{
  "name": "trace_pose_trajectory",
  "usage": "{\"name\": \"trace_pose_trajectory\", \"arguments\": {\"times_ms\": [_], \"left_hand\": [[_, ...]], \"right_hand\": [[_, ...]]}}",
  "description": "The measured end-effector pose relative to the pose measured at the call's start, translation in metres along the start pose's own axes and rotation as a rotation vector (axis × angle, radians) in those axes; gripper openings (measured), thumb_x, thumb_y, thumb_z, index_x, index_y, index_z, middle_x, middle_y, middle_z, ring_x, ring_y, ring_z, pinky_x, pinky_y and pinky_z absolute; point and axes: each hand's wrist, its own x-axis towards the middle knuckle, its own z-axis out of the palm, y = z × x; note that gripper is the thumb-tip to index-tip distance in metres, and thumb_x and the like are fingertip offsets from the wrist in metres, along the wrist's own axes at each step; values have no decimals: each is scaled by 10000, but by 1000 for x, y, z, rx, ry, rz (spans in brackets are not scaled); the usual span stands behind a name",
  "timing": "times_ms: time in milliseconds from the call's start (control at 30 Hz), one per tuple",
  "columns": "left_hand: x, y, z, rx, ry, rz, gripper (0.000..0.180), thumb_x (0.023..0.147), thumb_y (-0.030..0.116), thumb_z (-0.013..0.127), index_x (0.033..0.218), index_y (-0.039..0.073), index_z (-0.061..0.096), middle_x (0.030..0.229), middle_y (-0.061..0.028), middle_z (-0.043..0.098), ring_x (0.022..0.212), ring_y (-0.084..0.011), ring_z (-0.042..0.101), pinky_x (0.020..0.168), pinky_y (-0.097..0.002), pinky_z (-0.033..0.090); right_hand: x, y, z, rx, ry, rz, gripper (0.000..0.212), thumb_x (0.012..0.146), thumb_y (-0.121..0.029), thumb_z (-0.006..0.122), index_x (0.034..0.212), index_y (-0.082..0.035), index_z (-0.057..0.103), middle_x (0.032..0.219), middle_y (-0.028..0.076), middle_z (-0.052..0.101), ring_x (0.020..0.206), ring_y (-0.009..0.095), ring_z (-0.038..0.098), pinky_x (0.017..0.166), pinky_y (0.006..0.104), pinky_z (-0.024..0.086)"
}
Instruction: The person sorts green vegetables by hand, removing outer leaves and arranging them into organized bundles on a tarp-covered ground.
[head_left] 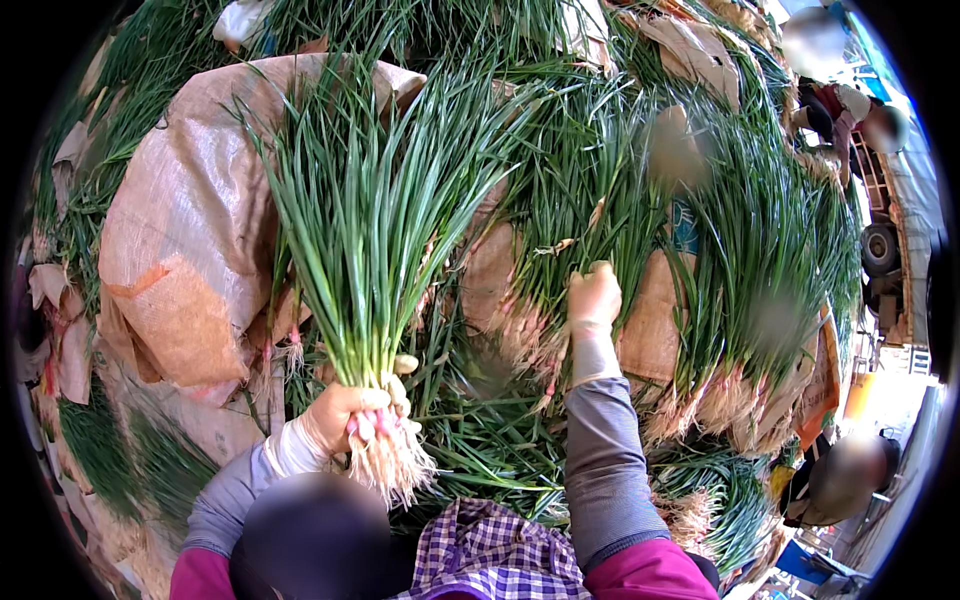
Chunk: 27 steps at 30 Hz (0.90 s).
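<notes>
Amid tan woven sacking (180, 215), a long green-leaved, pale-rooted onion bunch (368, 290) stands near-upright in your left hand (338, 415), fingers wrapped round its base, while your right hand (594, 293) curls at another green-onion heap (548, 225), its grip impossible to tell.

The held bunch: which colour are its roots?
The roots are pale cream, in the head view.

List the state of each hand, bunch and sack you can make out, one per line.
Left hand: closed around the held bunch's lower stems
Held bunch: leaves fanned out, pale roots exposed
Right hand: fingers curled, at the middle bunch; grip unclear
Middle bunch: lying down, roots toward the person
Right-hand bunches: lying down, roots toward the person
Large tan sack: creased, spread out
</notes>
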Motion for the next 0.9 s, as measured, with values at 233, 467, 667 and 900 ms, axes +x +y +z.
{"name": "trace_pose_trajectory", "arguments": {"times_ms": [233, 467, 667, 900], "left_hand": [[-10, 13, 9, 123, -52, 79, 457, 733, 19, 588, 1169, -15, 453, 879, -118, 617, 843, -241, 618, 845, -428, 500], [3, 4, -4, 301, 82, -202, 309, 764, 10, 552, 1066, -54, 541, 913, -186, 648, 775, -225, 656, 671, -283, 544], [3, -2, -10, 269, 132, -199, 273, 773, 45, 558, 1032, -41, 550, 736, -152, 648, 462, -125, 592, 357, -173, 431], [-15, 17, 2, 98, -110, 156, 263, 681, 42, 589, 917, 85, 482, 849, -57, 520, 821, -195, 541, 852, -459, 461]], "right_hand": [[-46, -7, -30, 967, -531, 207, 420, 776, -45, 687, 1159, 50, 543, 928, 114, 647, 778, 149, 612, 741, 261, 497], [-141, -34, -16, 1401, -1003, 201, 192, 812, -39, 671, 973, -25, 569, 818, 28, 616, 747, 92, 561, 678, 229, 459], [-176, -83, -27, 1126, -1018, 90, 89, 874, -47, 596, 868, 6, 524, 726, 42, 572, 551, 102, 530, 483, 241, 444], [-145, -52, 17, 905, -625, -107, 91, 839, -108, 631, 806, -43, 578, 733, 78, 655, 642, 160, 598, 607, 266, 465]]}}
